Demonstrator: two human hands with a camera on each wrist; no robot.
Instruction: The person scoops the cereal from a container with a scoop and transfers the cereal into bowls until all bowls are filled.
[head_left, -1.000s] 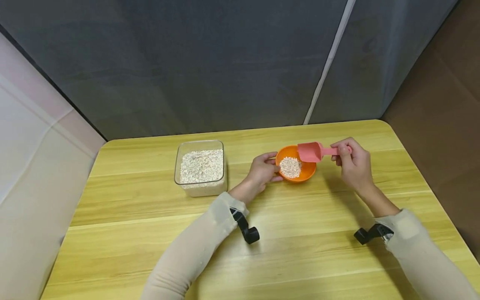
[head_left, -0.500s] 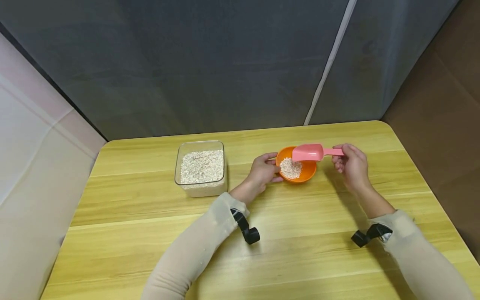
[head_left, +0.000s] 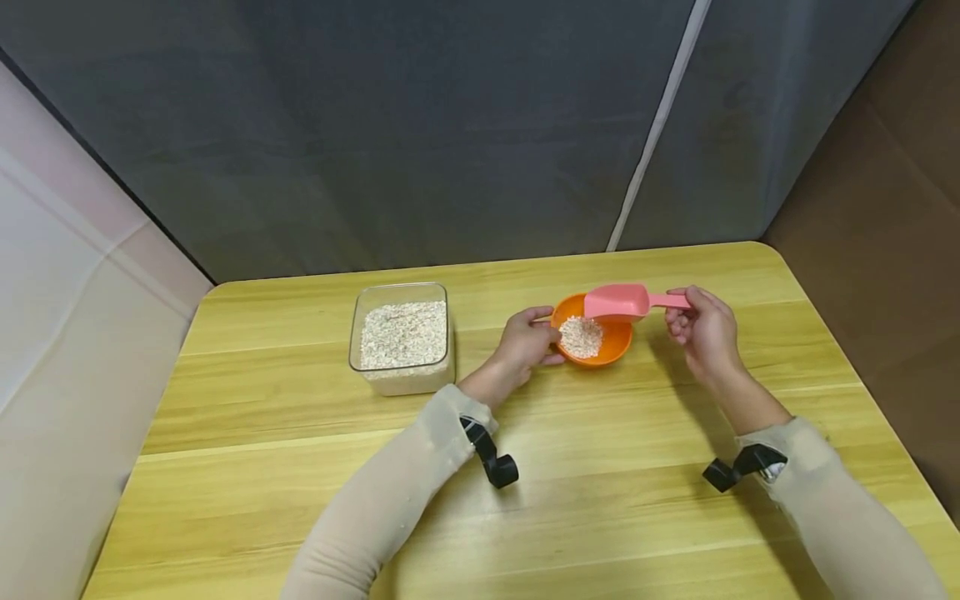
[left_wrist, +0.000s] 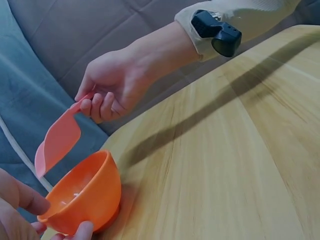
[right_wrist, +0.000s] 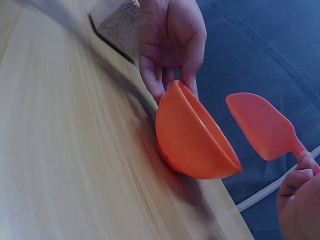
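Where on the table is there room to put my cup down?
The wooden table is bare along the near edge, in front of the clear container and between the two sleeves. The far right corner is bare too. It is crowded around the orange bowl: the left hand holds its rim, and the right hand holds the pink scoop over it.

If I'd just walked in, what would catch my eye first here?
Probably the bright orange bowl near the middle of the wooden table, with a small heap of oats in it, steadied by the left hand at its rim. Just above it, the right hand pinches the handle of a pink scoop. To the left stands a clear container of oats.
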